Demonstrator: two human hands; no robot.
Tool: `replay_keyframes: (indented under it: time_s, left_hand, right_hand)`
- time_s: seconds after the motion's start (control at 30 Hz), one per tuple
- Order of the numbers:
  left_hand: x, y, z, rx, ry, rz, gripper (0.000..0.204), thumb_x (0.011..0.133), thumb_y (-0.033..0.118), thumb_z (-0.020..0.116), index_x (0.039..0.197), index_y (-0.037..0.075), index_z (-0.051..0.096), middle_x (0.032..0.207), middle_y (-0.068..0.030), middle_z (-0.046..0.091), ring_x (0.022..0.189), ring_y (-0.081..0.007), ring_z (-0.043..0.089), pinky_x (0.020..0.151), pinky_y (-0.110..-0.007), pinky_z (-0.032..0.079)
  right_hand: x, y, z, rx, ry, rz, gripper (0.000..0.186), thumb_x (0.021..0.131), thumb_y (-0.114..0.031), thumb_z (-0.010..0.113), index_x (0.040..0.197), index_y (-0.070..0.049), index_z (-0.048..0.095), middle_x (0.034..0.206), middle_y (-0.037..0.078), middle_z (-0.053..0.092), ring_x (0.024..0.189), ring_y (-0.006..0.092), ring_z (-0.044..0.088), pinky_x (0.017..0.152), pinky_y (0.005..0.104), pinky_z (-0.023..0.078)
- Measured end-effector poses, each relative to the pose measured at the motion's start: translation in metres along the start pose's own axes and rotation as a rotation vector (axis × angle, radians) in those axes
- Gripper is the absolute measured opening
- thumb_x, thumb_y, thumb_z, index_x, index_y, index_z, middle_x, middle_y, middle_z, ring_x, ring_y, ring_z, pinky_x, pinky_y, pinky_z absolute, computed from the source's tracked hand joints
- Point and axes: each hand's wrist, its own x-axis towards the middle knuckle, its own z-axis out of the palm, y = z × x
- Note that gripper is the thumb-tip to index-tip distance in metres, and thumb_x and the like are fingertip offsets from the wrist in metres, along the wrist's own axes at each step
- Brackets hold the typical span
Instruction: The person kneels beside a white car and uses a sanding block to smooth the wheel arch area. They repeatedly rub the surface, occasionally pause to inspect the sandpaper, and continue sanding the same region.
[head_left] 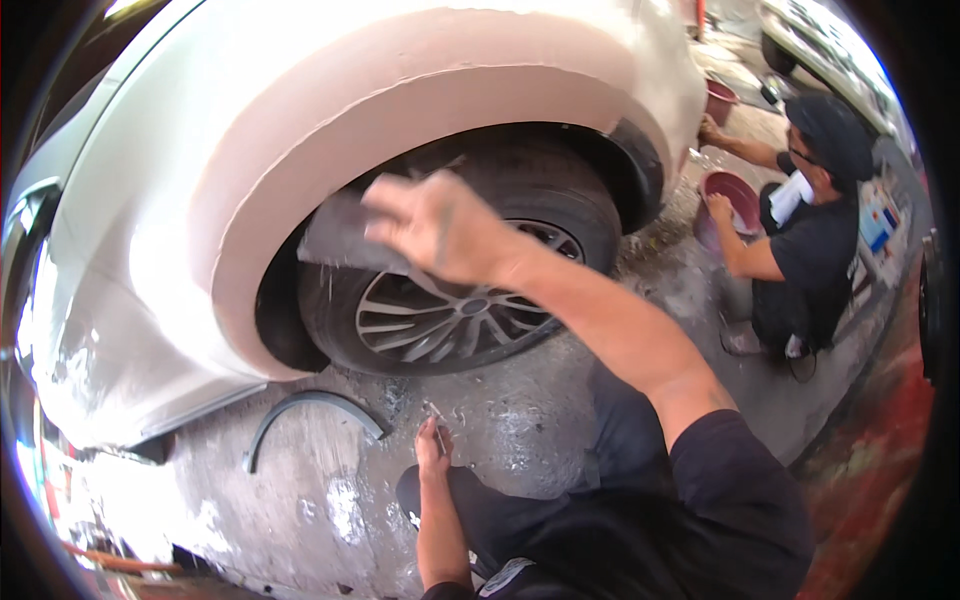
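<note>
A light-coloured car [140,180] has a wide pinkish-beige band [290,140] round its wheel arch, with a ragged upper edge. My right hand [440,228] is raised in front of the tyre [560,180], its fingers smeared by motion. From it hangs a dark grey sheet that looks like wet sandpaper [345,232], partly covering the tyre and the spoked wheel [440,320]. Lower down, close to my knee, my left hand [433,445] is closed with the fingertips round a small thin thing [432,412] whose kind I cannot make out.
A curved grey trim strip [310,398] lies on the wet concrete floor [320,490]. At the right, a co-worker [800,220] in dark clothes crouches by the car's end, one hand on a reddish bucket [735,195]. Another bucket [718,100] stands beyond, near a second car [840,50].
</note>
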Motion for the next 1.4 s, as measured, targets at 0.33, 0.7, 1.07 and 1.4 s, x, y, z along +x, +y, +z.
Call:
replay_keyframes:
  time_s: [0.33,0.7,1.07,1.4]
  left_hand:
    - [0.004,-0.002,-0.008,0.053,-0.032,-0.028,0.02,0.1,0.031,0.056,0.107,0.015,0.065,0.065,0.0034,0.051,0.051,-0.009,0.047,0.041,-0.025,0.034]
    - [0.008,-0.007,0.006,0.125,0.035,-0.062,0.016,0.097,0.03,0.057,0.103,0.017,0.064,0.06,0.0065,0.041,0.045,-0.0073,0.037,0.038,-0.024,0.025]
    - [0.015,-0.009,-0.005,0.134,-0.064,-0.094,0.024,0.098,0.03,0.059,0.114,0.013,0.064,0.066,0.0029,0.048,0.05,-0.0098,0.044,0.042,-0.026,0.032]
    - [0.01,-0.008,0.003,0.168,0.013,-0.098,0.027,0.099,0.032,0.058,0.117,0.012,0.063,0.068,0.0009,0.05,0.052,-0.011,0.045,0.043,-0.026,0.033]
  right_hand:
    - [-0.12,0.049,-0.1,0.654,0.608,0.64,0.03,0.094,-0.022,0.067,0.114,-0.001,0.06,0.095,0.011,0.071,0.073,0.0208,0.069,0.058,0.0336,0.055]
    - [-0.129,0.114,-0.187,0.735,0.888,0.604,0.019,0.097,-0.017,0.065,0.109,-0.003,0.058,0.099,0.008,0.069,0.077,0.0187,0.068,0.057,0.0327,0.054]
    - [-0.108,0.109,-0.175,0.717,0.828,0.587,0.027,0.096,-0.018,0.065,0.112,0.004,0.061,0.096,0.012,0.071,0.074,0.0194,0.07,0.055,0.0324,0.055]
    - [-0.107,0.109,-0.175,0.68,0.891,0.602,0.029,0.095,-0.016,0.066,0.114,0.005,0.06,0.095,0.014,0.071,0.071,0.0199,0.07,0.053,0.0326,0.057]
